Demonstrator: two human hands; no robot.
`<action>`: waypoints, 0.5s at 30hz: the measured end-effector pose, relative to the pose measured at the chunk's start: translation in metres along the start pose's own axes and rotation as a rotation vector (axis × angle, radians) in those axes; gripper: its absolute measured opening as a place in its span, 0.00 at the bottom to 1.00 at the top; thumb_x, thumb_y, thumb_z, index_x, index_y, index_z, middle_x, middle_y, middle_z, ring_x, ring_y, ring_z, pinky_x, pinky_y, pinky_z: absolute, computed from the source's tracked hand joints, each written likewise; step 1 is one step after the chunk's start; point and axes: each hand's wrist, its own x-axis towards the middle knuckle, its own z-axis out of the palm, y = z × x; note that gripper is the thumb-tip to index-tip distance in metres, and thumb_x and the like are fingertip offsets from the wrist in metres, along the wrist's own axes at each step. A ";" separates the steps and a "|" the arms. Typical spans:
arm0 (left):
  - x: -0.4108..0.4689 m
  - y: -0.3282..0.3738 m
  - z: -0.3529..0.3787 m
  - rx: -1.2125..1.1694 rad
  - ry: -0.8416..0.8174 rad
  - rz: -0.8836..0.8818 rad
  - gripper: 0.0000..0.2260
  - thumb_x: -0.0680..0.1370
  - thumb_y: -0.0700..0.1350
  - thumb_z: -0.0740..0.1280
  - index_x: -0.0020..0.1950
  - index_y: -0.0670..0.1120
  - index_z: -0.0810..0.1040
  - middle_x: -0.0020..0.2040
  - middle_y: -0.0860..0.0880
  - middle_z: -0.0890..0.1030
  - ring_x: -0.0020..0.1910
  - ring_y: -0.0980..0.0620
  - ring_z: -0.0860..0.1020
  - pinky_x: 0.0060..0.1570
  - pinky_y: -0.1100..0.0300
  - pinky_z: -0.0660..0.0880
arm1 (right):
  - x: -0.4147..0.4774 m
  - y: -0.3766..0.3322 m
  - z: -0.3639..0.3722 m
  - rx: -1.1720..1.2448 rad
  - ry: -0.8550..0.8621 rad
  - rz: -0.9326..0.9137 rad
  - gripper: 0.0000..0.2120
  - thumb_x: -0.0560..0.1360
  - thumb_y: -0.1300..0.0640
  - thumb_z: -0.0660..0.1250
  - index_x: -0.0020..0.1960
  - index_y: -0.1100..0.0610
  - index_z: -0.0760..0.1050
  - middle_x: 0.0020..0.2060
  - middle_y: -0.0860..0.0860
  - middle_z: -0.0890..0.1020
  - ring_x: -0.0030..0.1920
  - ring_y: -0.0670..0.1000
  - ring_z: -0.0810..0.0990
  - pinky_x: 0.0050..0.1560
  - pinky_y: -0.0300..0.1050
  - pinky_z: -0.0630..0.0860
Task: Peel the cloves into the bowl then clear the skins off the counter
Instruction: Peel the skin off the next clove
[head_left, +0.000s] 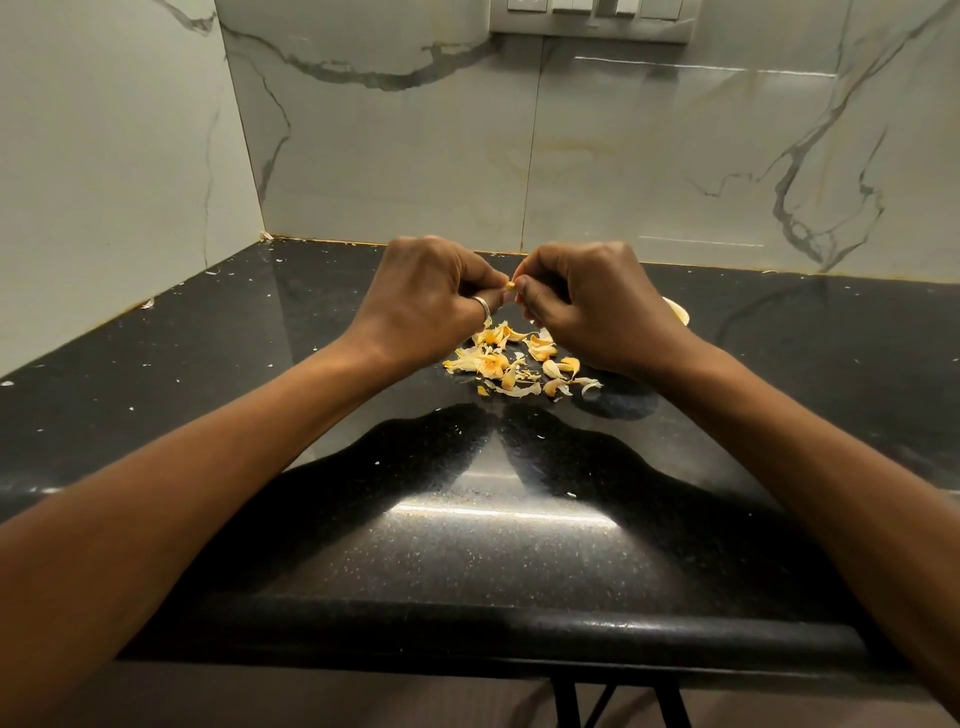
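A small garlic clove (511, 285) is held up above the tabletop (498, 545), caught between the two hands. The left hand (431, 301) and right hand (597, 306) both pinch it with curled fingers, knuckles up. How much skin clings to it is too small to tell.

Directly below lies a loose pile of skins (488, 361), mixed with what look like a few whole cloves (558, 368) not yet peeled. The bowl (679, 310) sits just behind the right hand, mostly hidden, so its contents cannot be judged. Stray flakes (147, 303) dot the dark tabletop out to the marble wall (395, 156).

Peeling seems partly done: one clove is in hand, a few appear to wait, and clearing the skins has not begun.
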 end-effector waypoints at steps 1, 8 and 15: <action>0.000 0.000 0.000 0.006 -0.004 0.006 0.06 0.76 0.44 0.75 0.50 0.43 0.87 0.41 0.47 0.87 0.33 0.56 0.82 0.35 0.57 0.81 | -0.001 0.000 0.001 -0.006 -0.007 -0.002 0.06 0.80 0.59 0.67 0.52 0.58 0.82 0.38 0.50 0.83 0.37 0.45 0.82 0.40 0.48 0.81; -0.001 0.001 0.002 0.000 -0.005 0.018 0.07 0.76 0.45 0.75 0.50 0.43 0.87 0.41 0.47 0.87 0.34 0.57 0.82 0.35 0.65 0.79 | -0.002 0.001 0.002 -0.025 -0.014 0.008 0.07 0.81 0.58 0.66 0.51 0.59 0.81 0.37 0.50 0.82 0.36 0.46 0.80 0.39 0.49 0.80; 0.001 -0.003 0.003 -0.321 -0.079 -0.190 0.08 0.75 0.41 0.75 0.54 0.42 0.86 0.45 0.47 0.86 0.40 0.53 0.85 0.38 0.54 0.84 | 0.002 0.003 -0.002 0.185 -0.041 0.143 0.04 0.80 0.58 0.67 0.48 0.56 0.79 0.38 0.50 0.83 0.36 0.47 0.83 0.40 0.48 0.83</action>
